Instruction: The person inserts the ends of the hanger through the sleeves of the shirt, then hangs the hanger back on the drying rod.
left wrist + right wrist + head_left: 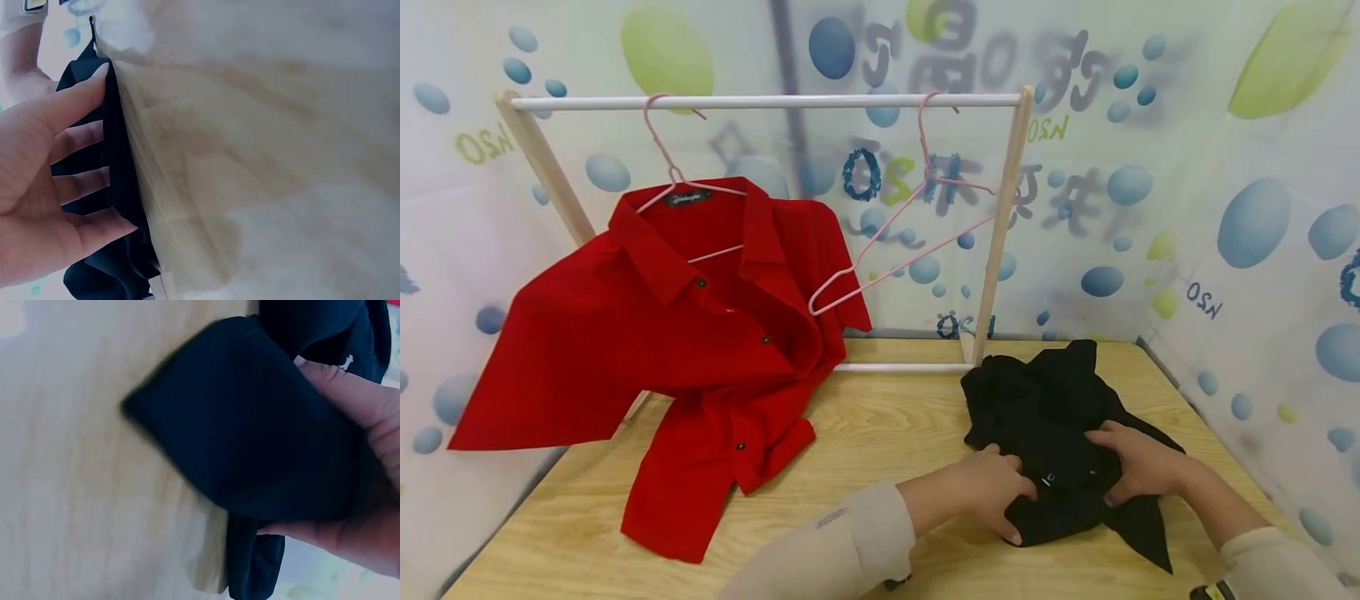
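A crumpled black shirt [1052,408] lies on the table at the right, with small pale details near its front. My left hand [988,490] grips its near left part, fingers spread over the cloth and thumb at the near edge. In the left wrist view, the thumb and fingertips press into a fold of the black shirt [119,150]. On the other side my right hand [1142,465] holds the shirt between thumb and fingers. A loose flap of black cloth [244,425] covers part of that grasp in the right wrist view.
A rack with a white top bar [835,102] stands at the back. On it hang a red shirt [700,333] on a pink hanger, draping onto the wooden table [880,433], and a bare pink hanger [887,225]. Patterned curtains [1195,167] enclose the table.
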Tool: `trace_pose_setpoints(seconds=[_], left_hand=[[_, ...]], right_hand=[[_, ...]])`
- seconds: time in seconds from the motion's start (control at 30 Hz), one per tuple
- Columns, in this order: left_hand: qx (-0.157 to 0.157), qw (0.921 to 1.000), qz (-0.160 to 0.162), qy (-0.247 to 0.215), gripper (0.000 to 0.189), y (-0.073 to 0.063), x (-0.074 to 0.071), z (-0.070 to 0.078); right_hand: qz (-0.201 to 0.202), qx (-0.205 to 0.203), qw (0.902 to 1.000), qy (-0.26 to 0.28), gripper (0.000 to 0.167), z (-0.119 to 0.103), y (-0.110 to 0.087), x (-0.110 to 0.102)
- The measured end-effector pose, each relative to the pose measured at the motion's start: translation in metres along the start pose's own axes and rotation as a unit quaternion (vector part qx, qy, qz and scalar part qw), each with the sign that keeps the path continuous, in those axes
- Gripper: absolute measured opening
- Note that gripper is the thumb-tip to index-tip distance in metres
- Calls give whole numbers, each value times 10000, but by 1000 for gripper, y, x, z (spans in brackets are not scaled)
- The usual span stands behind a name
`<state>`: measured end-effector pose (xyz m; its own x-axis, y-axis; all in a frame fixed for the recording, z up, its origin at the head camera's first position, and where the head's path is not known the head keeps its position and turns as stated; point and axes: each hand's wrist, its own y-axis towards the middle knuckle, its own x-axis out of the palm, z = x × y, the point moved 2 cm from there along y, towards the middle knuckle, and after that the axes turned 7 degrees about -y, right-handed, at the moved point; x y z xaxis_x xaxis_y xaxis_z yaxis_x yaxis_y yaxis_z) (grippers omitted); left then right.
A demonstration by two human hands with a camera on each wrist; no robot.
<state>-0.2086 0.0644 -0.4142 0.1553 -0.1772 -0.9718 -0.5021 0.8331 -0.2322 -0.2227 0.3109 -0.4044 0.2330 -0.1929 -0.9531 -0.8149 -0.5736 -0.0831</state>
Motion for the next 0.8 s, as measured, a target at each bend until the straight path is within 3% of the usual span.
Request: trace_pose_setpoints(seconds=[0.53,0.63,0.7,0.8], left_hand=[[344,9994,79,-50,54,-47,10,-21],[480,9985,102,-243,53,-54,10,-25],[573,9963,178,-617,49,-59,9,-29],[470,9891,666,-1225,31,-65,5,-38]], right_hand=[[-122,-550,9984,16,83,-44,19,9],[-50,-533,9986,-24,83,-45,21,10],[36,-528,9986,-19,83,-44,20,10],[137,-460,9988,68,83,-42,18,9]])
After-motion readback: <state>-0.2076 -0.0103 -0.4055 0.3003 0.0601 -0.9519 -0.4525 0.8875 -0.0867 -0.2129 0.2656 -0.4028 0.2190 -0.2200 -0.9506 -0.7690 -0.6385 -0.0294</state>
